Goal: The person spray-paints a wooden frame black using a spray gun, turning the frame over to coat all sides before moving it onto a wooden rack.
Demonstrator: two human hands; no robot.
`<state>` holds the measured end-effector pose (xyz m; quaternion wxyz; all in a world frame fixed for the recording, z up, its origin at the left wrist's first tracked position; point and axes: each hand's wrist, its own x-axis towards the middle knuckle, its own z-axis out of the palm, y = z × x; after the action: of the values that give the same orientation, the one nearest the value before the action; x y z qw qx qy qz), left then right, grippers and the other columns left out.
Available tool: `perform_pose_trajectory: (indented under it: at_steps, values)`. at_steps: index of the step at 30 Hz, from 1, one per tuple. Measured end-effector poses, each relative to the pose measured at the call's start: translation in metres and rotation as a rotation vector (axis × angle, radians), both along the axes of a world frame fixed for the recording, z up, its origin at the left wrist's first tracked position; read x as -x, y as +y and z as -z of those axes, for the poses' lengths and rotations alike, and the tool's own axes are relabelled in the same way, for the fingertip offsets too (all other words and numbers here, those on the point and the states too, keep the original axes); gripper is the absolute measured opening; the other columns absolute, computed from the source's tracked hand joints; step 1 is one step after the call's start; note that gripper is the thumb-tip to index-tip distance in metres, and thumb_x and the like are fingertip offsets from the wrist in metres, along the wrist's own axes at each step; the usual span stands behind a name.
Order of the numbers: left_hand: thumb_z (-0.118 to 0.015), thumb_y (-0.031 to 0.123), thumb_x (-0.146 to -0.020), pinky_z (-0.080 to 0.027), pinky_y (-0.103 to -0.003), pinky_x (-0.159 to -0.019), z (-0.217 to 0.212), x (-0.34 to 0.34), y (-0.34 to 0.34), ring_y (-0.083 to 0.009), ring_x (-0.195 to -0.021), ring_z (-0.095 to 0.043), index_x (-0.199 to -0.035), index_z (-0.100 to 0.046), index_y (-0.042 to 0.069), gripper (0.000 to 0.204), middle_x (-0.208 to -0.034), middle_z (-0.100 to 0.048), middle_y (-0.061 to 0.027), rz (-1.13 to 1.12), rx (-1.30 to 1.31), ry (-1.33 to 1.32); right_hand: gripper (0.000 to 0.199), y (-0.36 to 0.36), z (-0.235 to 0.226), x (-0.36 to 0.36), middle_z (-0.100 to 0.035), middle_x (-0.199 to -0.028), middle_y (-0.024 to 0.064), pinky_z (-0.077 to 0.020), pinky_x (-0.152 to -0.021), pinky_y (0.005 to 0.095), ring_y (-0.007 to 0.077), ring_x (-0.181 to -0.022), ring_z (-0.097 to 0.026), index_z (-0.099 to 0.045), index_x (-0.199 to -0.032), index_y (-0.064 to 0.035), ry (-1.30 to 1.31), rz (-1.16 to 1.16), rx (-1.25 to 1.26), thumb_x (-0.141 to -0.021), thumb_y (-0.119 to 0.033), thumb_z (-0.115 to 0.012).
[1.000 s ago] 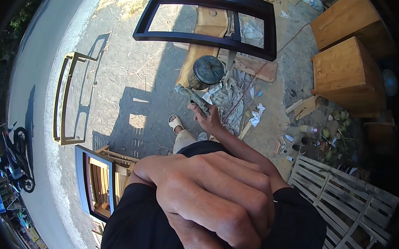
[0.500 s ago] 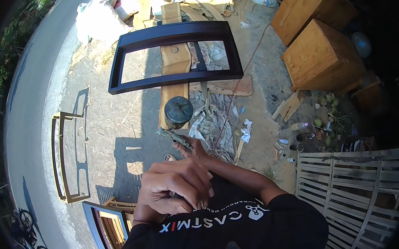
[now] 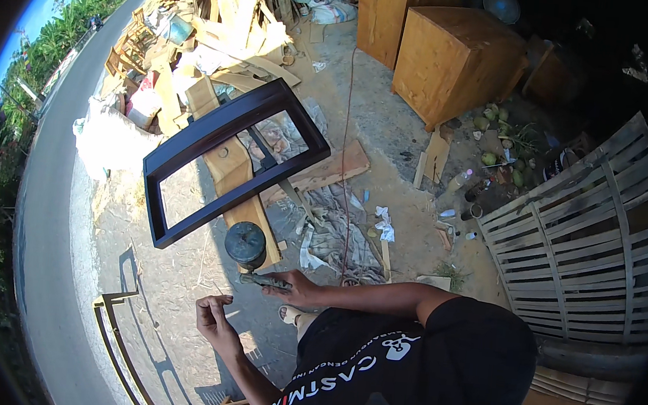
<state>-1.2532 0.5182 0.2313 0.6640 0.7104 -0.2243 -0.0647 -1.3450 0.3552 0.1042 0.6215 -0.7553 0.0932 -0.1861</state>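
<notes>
My right hand (image 3: 292,287) is closed around the grip of a spray gun (image 3: 266,281), whose body looks grey and stained. Beside the gun's front end is a dark round cup (image 3: 246,243), seemingly part of it. My left hand (image 3: 214,317) hangs left of the gun, fingers curled together, with nothing visible in them. Beyond the cup, a dark-painted rectangular wooden frame (image 3: 212,220) with a large opening lies across a long wooden plank (image 3: 224,168). The near end of the plank is partly hidden behind the cup.
A thin reddish hose (image 3: 346,158) runs along the ground toward my right forearm. Crumpled cloth (image 3: 337,230) lies right of the plank. Wooden cabinets (image 3: 457,61) stand far right, above a slatted bamboo panel (image 3: 564,244). Another slim frame (image 3: 125,354) is at lower left, beside the road (image 3: 54,204).
My left hand has dropped from close in front of my chest to left of the spray gun. The view has tilted and turned, showing more of the background. My right hand keeps its grip.
</notes>
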Motion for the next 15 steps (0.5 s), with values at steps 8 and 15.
perform_pose_trajectory:
  at_steps: [8,15]
  values:
    - [-0.055,0.013,-0.104,-0.049,-0.033,-0.085,-0.004,-0.001,-0.015,-0.0154,-0.083,-0.06,-0.09,-0.051,0.004,0.017,-0.084,-0.063,-0.0092,0.055,-0.005,-0.046,0.038,-0.002,-0.003,-0.003,-0.07,-0.075,0.0128,-0.0478,-0.06,0.0324,0.0113,-0.062,-0.06,-0.07,-0.118,-0.0022,-0.026,-0.005,0.003,-0.094,-0.031,-0.073]
    - [-0.055,0.017,-0.105,-0.048,-0.033,-0.084,0.013,0.0,-0.018,-0.0156,-0.081,-0.061,-0.088,-0.052,0.005,0.022,-0.081,-0.065,-0.0088,0.118,-0.055,-0.053,0.04,-0.003,0.001,-0.007,-0.071,-0.08,0.0147,-0.0487,-0.062,0.0323,0.0138,-0.063,-0.062,-0.069,-0.122,-0.0045,-0.123,0.122,-0.022,-0.095,-0.034,-0.072]
